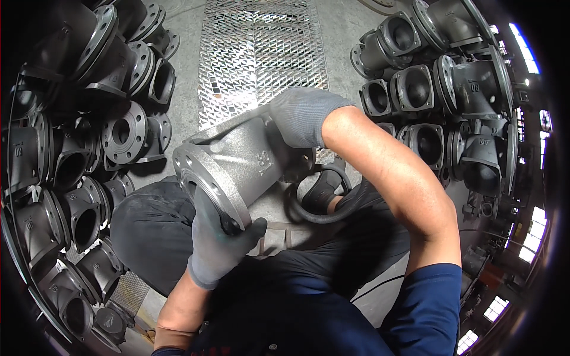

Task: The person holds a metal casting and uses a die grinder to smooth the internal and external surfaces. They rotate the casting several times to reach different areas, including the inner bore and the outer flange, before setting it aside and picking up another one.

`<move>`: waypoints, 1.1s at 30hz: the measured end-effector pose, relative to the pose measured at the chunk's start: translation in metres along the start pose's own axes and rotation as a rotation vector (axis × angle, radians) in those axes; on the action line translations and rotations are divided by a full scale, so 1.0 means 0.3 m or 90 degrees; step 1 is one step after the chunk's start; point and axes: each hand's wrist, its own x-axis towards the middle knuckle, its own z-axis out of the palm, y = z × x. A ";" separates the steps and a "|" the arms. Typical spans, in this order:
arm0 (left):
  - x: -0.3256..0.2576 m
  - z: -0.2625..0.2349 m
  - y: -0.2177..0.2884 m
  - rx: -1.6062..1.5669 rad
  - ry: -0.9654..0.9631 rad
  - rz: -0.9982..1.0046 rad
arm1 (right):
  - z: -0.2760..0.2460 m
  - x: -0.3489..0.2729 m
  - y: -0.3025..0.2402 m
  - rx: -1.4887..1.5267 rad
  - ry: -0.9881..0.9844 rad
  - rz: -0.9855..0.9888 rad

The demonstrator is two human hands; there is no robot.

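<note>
A grey cast-metal flanged valve body (246, 157) is held tilted in front of me, above my lap. My left hand (222, 240), in a grey glove, grips the round bolt-holed flange at its near left end. The fingers reach into the bore and the thumb stays outside. My right hand (301, 115), also gloved, is bent over the far upper end of the casting; its fingertips are hidden behind the metal. Below that end, a thick black ring or hose loop (323, 218) lies by my shoe (320, 193).
Similar castings are stacked in rows on the left (124, 133) and on the right (414, 88), close to both sides of me. A shiny patterned sheet (261, 53) covers the floor ahead. A thin dark cable (377, 286) runs near my right leg.
</note>
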 end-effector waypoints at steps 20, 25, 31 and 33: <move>0.028 0.015 0.034 0.022 -0.016 0.030 | 0.001 -0.085 0.005 0.094 0.052 0.084; 0.054 0.021 0.025 0.134 -0.099 0.143 | 0.262 -0.232 0.197 0.436 0.406 0.144; 0.053 0.064 -0.026 0.355 -0.049 0.220 | 0.580 -0.375 0.086 0.816 0.502 0.216; 0.057 0.083 -0.017 0.327 -0.013 0.211 | 0.644 -0.398 0.004 0.926 0.468 0.204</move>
